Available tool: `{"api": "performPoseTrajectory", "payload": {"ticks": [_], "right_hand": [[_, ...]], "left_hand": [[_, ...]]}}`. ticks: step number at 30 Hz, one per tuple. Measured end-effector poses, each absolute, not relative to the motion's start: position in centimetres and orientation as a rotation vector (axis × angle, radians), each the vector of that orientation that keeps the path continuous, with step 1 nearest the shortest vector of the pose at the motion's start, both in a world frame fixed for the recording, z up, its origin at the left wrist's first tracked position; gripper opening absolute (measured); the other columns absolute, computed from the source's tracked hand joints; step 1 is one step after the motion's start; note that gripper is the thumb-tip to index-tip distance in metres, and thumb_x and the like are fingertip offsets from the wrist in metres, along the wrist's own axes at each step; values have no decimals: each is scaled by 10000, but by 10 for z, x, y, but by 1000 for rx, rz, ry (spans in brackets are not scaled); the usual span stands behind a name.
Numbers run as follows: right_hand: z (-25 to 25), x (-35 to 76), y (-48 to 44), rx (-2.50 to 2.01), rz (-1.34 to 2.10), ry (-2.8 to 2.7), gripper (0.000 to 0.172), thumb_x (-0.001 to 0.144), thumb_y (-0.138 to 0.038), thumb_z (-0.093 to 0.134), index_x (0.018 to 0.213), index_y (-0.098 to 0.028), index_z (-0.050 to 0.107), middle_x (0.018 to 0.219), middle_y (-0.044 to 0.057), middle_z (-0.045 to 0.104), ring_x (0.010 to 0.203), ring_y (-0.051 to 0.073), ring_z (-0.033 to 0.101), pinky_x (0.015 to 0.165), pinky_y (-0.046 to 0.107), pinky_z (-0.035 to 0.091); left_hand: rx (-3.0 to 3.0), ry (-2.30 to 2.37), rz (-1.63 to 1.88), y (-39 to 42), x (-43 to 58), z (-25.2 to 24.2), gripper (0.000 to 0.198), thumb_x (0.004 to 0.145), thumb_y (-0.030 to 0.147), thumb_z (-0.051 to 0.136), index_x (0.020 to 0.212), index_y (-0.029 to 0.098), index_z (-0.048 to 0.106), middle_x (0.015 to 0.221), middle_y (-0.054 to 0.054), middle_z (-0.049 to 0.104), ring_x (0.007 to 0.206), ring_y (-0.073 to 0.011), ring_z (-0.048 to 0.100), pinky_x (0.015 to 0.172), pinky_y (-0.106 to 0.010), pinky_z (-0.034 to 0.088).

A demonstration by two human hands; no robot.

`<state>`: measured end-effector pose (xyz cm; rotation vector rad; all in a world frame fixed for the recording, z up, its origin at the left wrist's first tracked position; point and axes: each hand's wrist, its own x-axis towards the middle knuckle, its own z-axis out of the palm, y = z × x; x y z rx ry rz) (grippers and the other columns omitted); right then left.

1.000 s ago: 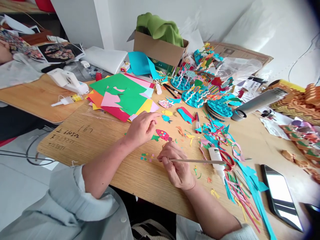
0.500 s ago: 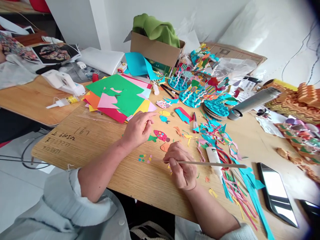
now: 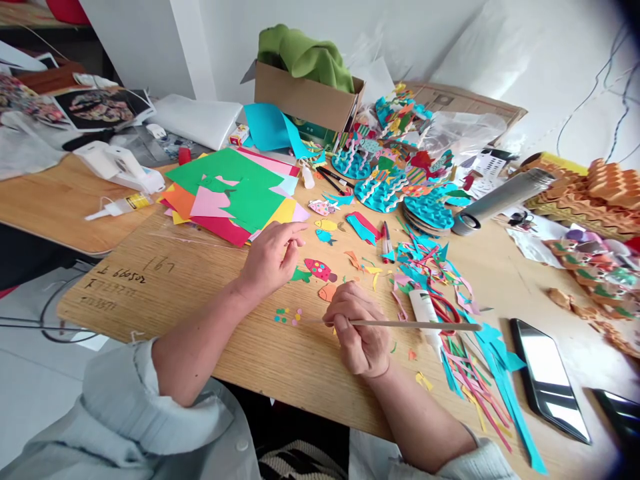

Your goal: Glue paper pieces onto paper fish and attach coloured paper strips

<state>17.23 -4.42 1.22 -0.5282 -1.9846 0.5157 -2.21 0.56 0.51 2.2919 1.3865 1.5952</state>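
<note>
My right hand (image 3: 357, 330) is closed around a thin wooden stick (image 3: 415, 325), whose narrow end points left toward several small round paper dots (image 3: 289, 316) on the table. My left hand (image 3: 273, 260) hovers beside the paper pieces, index finger stretched out and thumb apart, with nothing visible in it. Just right of it lies a red paper fish with coloured dots (image 3: 319, 269), next to a partly covered green paper piece (image 3: 300, 275). An orange paper fish (image 3: 327, 292) is near my right fingers. Farther back are a yellow fish (image 3: 326, 225) and a blue fish (image 3: 325, 237).
Coloured paper sheets (image 3: 255, 190) are stacked at the left. Right of my right hand lie a white glue bottle (image 3: 424, 310), red-handled scissors (image 3: 450, 313), paper strips (image 3: 475, 380) and a phone (image 3: 550, 380). Finished-looking blue bases with fish (image 3: 383, 190) and a metal tube (image 3: 503, 200) stand behind.
The whole view has shifted slightly left. Both hands hold nearly the same pose, and the stick stays in my right hand.
</note>
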Motion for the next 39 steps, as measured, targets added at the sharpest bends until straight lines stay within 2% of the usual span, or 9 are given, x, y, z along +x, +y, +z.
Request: {"api": "performPoseTrajectory", "payload": {"ticks": [13, 22, 27, 39], "right_hand": [[13, 166, -42, -540, 583, -2183, 157, 867, -77, 453, 893, -188, 561, 734, 52, 620, 699, 188, 519, 646, 362, 444], [13, 174, -41, -551, 501, -2032, 173, 836, -89, 431, 772, -202, 546, 615, 19, 540, 634, 177, 496, 631, 369, 408], [13, 173, -41, -548, 493, -2062, 159, 830, -94, 442, 772, -205, 541, 618, 19, 545, 610, 170, 483, 592, 348, 390], [13, 172, -41, -554, 509, -2111, 162, 831, -105, 443, 756, -208, 542, 623, 21, 564, 603, 177, 490, 603, 350, 398]], "left_hand": [[2284, 1422, 1558, 4, -21, 6, 377, 833, 14, 458, 1150, 172, 587, 838, -13, 690, 802, -158, 615, 780, -291, 508], [2284, 1380, 1607, 6, -21, 5, 387, 811, -7, 472, 1129, 175, 597, 807, -5, 686, 784, -160, 613, 776, -295, 503], [2295, 1380, 1601, 6, -21, 6, 374, 818, -2, 469, 1127, 168, 595, 815, -12, 689, 777, -160, 608, 778, -300, 503], [2290, 1392, 1586, 5, -22, 4, 390, 819, 1, 468, 1150, 166, 592, 833, -16, 691, 813, -163, 615, 781, -294, 508]]}}
